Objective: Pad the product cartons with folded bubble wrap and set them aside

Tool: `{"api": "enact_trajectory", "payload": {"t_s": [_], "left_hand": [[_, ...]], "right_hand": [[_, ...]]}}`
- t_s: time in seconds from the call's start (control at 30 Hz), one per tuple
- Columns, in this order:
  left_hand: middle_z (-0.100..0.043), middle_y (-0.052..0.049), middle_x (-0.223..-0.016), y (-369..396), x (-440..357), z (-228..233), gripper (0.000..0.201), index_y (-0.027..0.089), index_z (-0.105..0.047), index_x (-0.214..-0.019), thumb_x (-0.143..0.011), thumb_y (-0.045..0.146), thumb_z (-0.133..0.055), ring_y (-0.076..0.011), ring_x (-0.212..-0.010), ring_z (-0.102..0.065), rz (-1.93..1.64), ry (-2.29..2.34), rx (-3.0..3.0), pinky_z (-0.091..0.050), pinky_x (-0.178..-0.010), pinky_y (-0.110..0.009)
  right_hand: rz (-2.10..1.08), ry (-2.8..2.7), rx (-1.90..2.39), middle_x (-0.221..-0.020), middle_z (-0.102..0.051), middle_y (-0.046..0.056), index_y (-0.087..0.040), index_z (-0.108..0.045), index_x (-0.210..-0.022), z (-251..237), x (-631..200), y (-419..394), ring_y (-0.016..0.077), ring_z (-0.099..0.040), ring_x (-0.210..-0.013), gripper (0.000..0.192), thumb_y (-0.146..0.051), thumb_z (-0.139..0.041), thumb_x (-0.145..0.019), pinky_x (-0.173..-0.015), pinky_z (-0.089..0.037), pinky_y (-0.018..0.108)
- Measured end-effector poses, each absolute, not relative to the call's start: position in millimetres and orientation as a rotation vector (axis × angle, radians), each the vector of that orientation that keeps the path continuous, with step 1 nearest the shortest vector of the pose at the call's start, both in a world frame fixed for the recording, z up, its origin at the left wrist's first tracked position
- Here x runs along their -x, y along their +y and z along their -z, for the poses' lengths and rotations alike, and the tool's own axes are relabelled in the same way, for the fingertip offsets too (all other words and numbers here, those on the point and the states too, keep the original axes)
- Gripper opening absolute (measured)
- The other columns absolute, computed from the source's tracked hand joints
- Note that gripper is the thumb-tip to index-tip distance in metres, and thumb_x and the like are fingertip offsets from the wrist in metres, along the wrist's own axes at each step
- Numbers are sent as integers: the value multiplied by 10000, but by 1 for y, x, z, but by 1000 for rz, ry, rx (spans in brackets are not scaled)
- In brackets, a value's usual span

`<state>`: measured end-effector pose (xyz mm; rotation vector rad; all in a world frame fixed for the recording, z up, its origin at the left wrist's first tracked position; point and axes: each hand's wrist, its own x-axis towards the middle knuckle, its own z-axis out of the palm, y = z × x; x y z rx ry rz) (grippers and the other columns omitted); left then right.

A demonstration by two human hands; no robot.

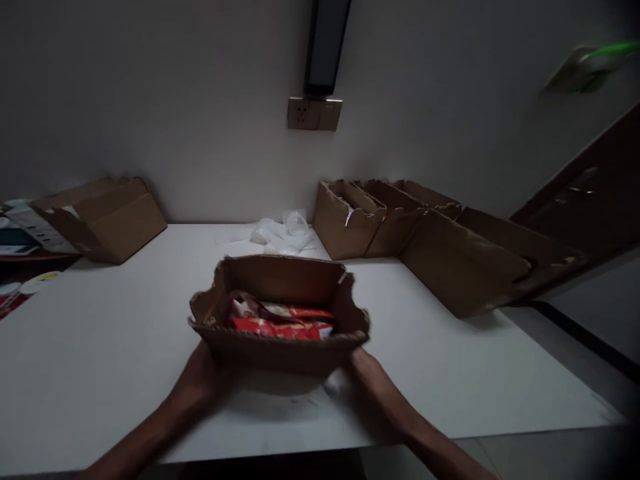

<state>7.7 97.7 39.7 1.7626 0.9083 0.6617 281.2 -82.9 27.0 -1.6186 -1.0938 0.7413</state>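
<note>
Between my two hands is an open-topped cardboard box point(280, 353) with ragged torn edges, held over the front part of the white table. Inside it lie red and white snack packets point(285, 327) and a dark brown packet point(245, 305). My left hand point(203, 367) grips the box's left end from below. On the right end, my right hand point(361, 367) holds it the same way. The fingers of both hands are mostly hidden under and behind the box.
Several cardboard boxes point(350, 230) stand in a group at the back right of the white table point(125, 347). Another cardboard box point(120, 227) leans at the back left. Crumpled clear plastic point(283, 233) lies by the wall, below a socket plate point(314, 114).
</note>
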Motion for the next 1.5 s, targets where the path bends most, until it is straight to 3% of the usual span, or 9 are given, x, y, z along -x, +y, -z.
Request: {"api": "enact_trajectory", "payload": {"t_s": [0.1,0.27,0.4,0.57,0.8,1.13,1.27,1.4,1.5], "left_hand": [[-643,-162,-1322,131,-3,-35,862,153,-445,-1395,-654,415,-798,-350,-1206,-624,-855,1090,-1662,-540,-1017,-480],[-592,-168,-1383,166,2,-27,819,165,-467,-1364,-669,488,-755,-345,-1277,-567,-1015,1292,-1635,-439,-1124,-506],[-590,-173,-1381,176,2,-20,802,157,-475,-1350,-683,542,-696,-355,-1299,-544,-972,1342,-1663,-404,-1145,-516],[-636,-177,-1314,176,-7,-16,813,148,-500,-1307,-632,570,-665,-369,-1235,-592,-951,1396,-1639,-478,-1074,-499],[-687,-148,-1243,178,-6,-3,782,164,-489,-1318,-678,576,-666,-362,-1202,-621,-928,1421,-1620,-525,-1007,-476],[-647,-162,-1296,172,-6,-25,738,159,-456,-1355,-735,508,-651,-344,-1218,-602,-909,1317,-1674,-484,-1053,-484],[-639,-166,-1299,169,-6,-29,716,140,-480,-1336,-732,475,-665,-333,-1211,-603,-965,1354,-1704,-485,-1054,-458],[-665,-139,-1251,169,-4,-24,684,157,-491,-1323,-734,448,-684,-320,-1191,-614,-1016,1300,-1723,-488,-1044,-451],[-668,-132,-1248,172,-5,-21,642,166,-498,-1304,-741,413,-683,-311,-1186,-618,-1051,1238,-1729,-482,-1048,-451]], "right_hand": [[-899,-1246,1475,-1548,-456,48,-275,-509,-1452,-50,-273,-23,268,-394,-1427,681,-707,-360,-946,-1206,-265,476],[-845,-1489,1456,-1320,-658,51,-260,-653,-1270,-60,-290,56,235,-617,-1173,613,-622,-231,-1011,-933,-523,398],[-446,-1513,1645,-1207,-701,92,-197,-744,-1018,-65,-341,97,243,-621,-1160,416,-479,-440,-989,-995,-476,386],[-174,-1377,1857,-1394,-589,119,-188,-752,-1044,-83,-391,168,262,-499,-1339,218,-242,-588,-910,-1138,-347,416],[-16,-1290,1977,-1249,-657,92,-172,-665,-1140,-91,-378,246,239,-620,-1146,257,-341,-634,-949,-1023,-470,504],[259,-1462,1650,-1103,-764,73,-240,-750,-969,-94,-386,41,254,-677,-1114,169,-250,-610,-874,-994,-491,445],[-216,-1811,1580,-1051,-775,42,-308,-785,-892,-85,-367,-62,259,-694,-1071,184,-301,-601,-885,-905,-554,441],[-410,-1397,1711,-896,-762,71,-274,-772,-855,-107,-342,-73,231,-706,-803,270,-428,-559,-918,-733,-573,373],[-390,-1326,1706,-980,-755,90,-232,-740,-1016,-116,-324,-26,246,-694,-871,286,-438,-606,-869,-738,-546,362]]}}
